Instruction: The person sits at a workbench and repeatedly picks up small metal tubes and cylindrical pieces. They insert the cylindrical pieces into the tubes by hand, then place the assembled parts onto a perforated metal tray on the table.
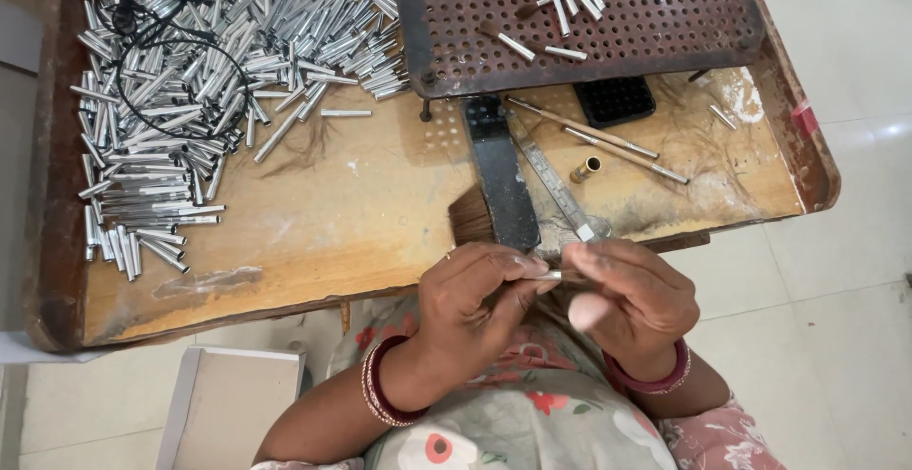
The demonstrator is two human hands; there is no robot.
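— Both hands met just off the near edge of the bench, didn't they?

— Yes. Her left hand had its fingers curled shut around one end of a short silver metal tube, and the right hand was closed over the other end, thumb pressed down. The tube lay level between them, touching both.

— Which step would you say was in hand?

— I judged she was seating or working something into the tube's end; whether bristle was already in it, I could not tell, since the fingers hid it. The next move seemed to call for a steady pinch and a small twist, without the tube slipping.

— And just past the hands?

— A dark flat metal bar and a steel ruler ran away from her, with a tuft of brown hair beside the bar. Farther to her right lay two thin wooden brush handles and a small brass ferrule.

— Farther out?

— Well to her left, a big heap of silver metal tubes with a black cord across it. Beyond, a rusty perforated metal tray held several finished brush heads, all on the worn wooden bench.
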